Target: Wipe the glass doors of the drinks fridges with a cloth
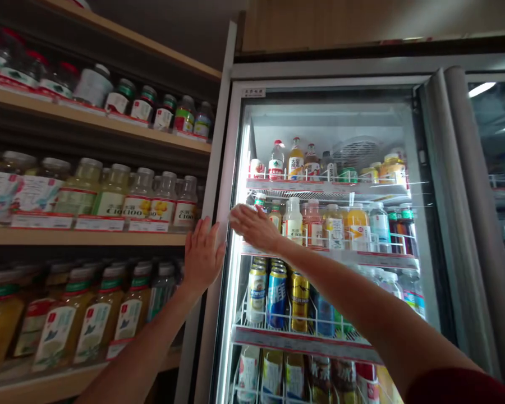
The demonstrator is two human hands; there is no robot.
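My left hand (204, 252) lies against the light metal frame (219, 280) at the left of the drinks fridge, its fingers stretched out and nothing in it. Higher and to the right, my right hand (255, 224) presses at the inner left edge of the fridge's glass door (332, 120), its fingers close together and smeared by motion. Pale blur shows at its fingertips; what is under them I cannot make out. Behind the right hand, a pale bottle (293, 219) and other drinks stand on a fridge shelf (345, 256).
On the left, wooden shelves (88, 237) hold rows of bottles (99, 314). Inside the fridge, cans (276, 297) stand in a wire rack below the right hand. A long grey door handle (450, 196) runs down the right side, beside a second glass door (494, 140).
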